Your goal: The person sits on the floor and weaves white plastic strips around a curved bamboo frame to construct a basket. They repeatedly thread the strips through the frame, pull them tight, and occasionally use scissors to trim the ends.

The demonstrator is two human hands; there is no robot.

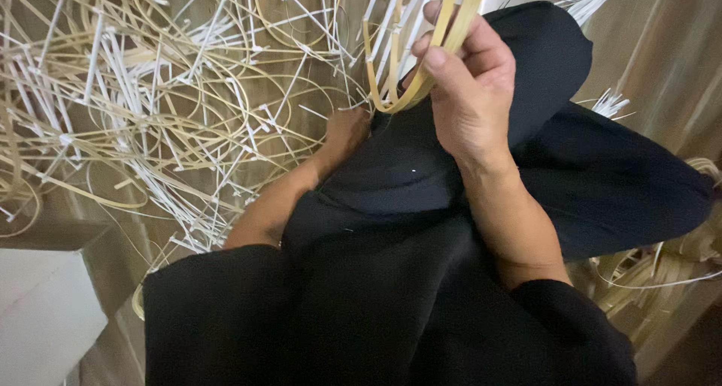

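Above my black-clad lap, my right hand [470, 85] has its fingers [436, 59] clenched on bent yellow cane strips [410, 93] running up and away, while my left hand [344, 134], grip hidden, rests lower down beside the strip pile [150, 108]

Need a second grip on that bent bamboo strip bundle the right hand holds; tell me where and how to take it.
Take the bamboo strip bundle at its free lower bend, coming from the left with the left hand. The right hand already pinches the upper right run, while the bottom of the curve hangs clear above the black cloth. Pinch across the flat faces; the thin edges would probably slip.
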